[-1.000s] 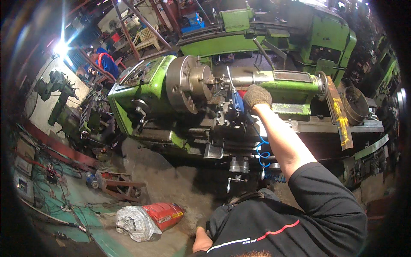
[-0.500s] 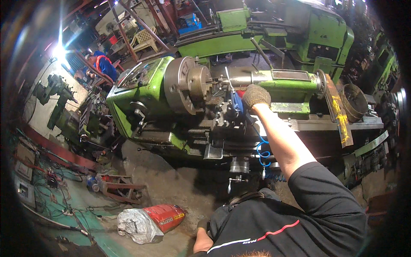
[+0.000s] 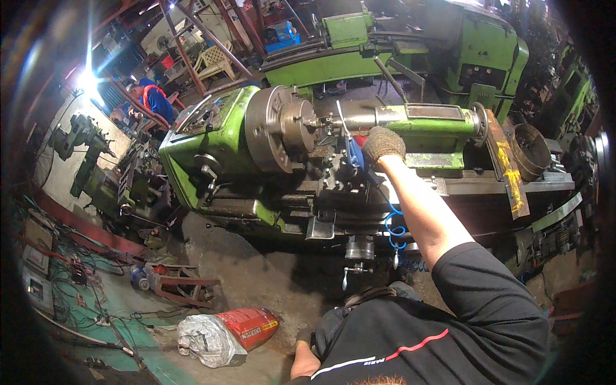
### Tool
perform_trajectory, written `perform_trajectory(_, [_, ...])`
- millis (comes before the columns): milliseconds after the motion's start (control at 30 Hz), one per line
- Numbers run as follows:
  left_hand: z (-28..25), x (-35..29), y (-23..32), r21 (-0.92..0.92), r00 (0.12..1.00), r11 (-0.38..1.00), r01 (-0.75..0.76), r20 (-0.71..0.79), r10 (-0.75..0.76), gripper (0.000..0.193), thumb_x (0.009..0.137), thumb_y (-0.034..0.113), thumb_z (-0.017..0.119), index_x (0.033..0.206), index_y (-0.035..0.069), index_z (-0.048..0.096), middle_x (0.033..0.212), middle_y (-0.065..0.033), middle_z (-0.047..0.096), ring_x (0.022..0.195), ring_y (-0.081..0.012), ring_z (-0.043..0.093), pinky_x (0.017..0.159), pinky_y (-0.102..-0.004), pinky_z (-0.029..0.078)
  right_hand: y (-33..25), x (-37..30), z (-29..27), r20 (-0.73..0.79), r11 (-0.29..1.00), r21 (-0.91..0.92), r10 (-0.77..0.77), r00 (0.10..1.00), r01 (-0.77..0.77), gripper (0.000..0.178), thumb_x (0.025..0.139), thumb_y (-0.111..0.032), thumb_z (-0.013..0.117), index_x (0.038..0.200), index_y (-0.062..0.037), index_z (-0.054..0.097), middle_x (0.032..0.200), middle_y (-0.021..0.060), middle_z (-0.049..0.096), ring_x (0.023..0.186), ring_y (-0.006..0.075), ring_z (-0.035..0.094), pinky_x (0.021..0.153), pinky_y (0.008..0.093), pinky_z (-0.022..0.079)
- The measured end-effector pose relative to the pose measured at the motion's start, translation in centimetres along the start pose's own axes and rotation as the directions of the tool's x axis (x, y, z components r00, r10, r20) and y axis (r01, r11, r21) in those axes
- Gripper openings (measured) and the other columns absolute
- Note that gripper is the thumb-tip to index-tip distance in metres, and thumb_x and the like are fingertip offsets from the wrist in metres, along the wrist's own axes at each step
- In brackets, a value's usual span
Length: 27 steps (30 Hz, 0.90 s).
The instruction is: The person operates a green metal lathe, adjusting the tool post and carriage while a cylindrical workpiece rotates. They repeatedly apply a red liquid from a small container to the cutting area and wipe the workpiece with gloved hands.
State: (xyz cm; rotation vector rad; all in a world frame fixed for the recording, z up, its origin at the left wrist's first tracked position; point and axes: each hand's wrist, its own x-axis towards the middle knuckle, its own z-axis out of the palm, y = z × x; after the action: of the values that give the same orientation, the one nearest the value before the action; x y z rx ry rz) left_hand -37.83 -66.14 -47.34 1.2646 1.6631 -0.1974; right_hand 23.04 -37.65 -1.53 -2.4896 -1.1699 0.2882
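My right hand [image 3: 384, 144], in a dark knitted glove, is curled beside the tool post of a green lathe [image 3: 443, 131]. Its fingertips are out of sight, so what they close on cannot be made out. Just left of it stands a blue air blow gun [image 3: 355, 154] with a long thin nozzle and a coiled blue hose [image 3: 393, 221] hanging below. A bit of something red [image 3: 361, 140] shows between the two. Farther left is the lathe's large steel chuck [image 3: 273, 128]. Of my left arm only a piece of bare forearm [image 3: 304, 362] shows low down; the hand is mostly hidden.
A cross-slide handwheel [image 3: 358, 269] sticks out toward me. On the floor at left lie a red and white sack [image 3: 231, 333], a rusty metal frame [image 3: 186, 282] and cables. A person in blue [image 3: 154, 102] is at the far left. Behind stands another green lathe [image 3: 340, 64].
The chuck's jaws show at a different angle, so it has turned. My right hand and the blow gun stay in nearly the same place.
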Motion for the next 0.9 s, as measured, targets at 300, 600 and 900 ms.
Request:
perform_trajectory(300, [-1.3, -1.1, 2.0, -0.081, 0.992, 0.990, 0.118, -0.030, -0.120, 0.070, 0.089, 0.058, 0.079, 0.123, -0.004, 0.082, 0.112, -0.0178, 0.083, 0.092, -0.0262, 0.077, 0.083, -0.0433, 0.057, 1.4, 0.6, 0.2, -0.026, 0.999, 0.017, 0.044, 0.999, -0.044, 0.036, 0.099, -0.030, 0.071, 0.124, -0.0084, 0.085, 0.130, 0.0235, 0.079, 0.124, 0.0403, 0.077, 0.106, 0.0515, 0.061])
perform_trajectory(600, [-1.8, 0.4, 0.8, 0.458, 0.993, 0.881, -0.118, 0.045, 0.110, 0.056, 0.099, 0.051, 0.065, 0.132, 0.009, 0.081, 0.126, -0.0261, 0.080, 0.117, -0.0407, 0.078, 0.098, -0.0499, 0.058, 2.3, 0.7, 0.2, -0.033, 0.999, 0.016, 0.038, 0.999, -0.037, 0.037, 0.100, -0.035, 0.072, 0.122, -0.0085, 0.086, 0.128, 0.0237, 0.080, 0.122, 0.0407, 0.078, 0.104, 0.0521, 0.062])
perform_trajectory(900, [-1.0, 0.0, -0.6, 0.097, 0.997, 0.992, 0.078, 0.003, -0.079, 0.045, 0.098, 0.045, 0.068, 0.132, 0.018, 0.081, 0.130, -0.0249, 0.078, 0.120, -0.0439, 0.076, 0.099, -0.0530, 0.059, 1.2, 0.4, 0.4, -0.040, 0.999, 0.049, 0.008, 0.999, -0.007, 0.036, 0.099, -0.036, 0.072, 0.121, -0.0106, 0.087, 0.127, 0.0228, 0.080, 0.121, 0.0408, 0.078, 0.104, 0.0524, 0.062])
